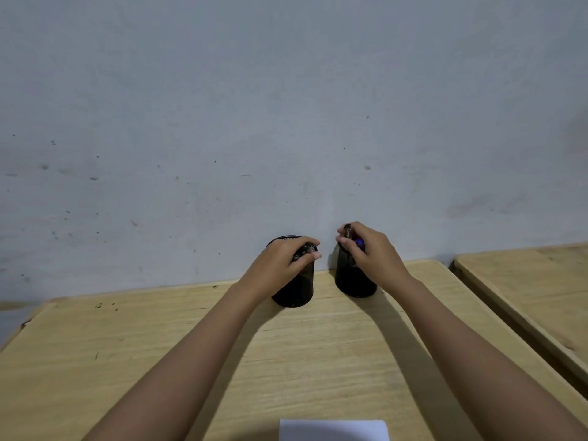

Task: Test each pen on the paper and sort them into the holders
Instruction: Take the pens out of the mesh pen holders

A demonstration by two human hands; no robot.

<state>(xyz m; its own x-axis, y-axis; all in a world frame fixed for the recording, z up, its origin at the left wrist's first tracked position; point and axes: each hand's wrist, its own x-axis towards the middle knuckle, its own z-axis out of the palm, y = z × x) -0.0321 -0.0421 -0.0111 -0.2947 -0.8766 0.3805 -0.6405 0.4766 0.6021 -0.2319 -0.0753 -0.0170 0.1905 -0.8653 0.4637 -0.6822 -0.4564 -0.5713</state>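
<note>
The left hand [283, 265] pinches dark pens [304, 250] over the left holder [296, 292]. The right hand [369, 253] grips pens [348, 232] above the right holder [354, 283], likely pulling them for testing on the paper [334, 430].

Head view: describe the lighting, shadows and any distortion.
Head view: dim, soft light; the forearms cast broad shadows on the table toward the right; the mesh holders read nearly black, detail lost; wide-angle bends the table edges; the paper is cut by the bottom edge.

Both bare forearms extend forward, well apart. Left hand [283, 262] is curled, fingers closed in a grip. Right hand [369, 253] likewise, fingers pinched.
</note>
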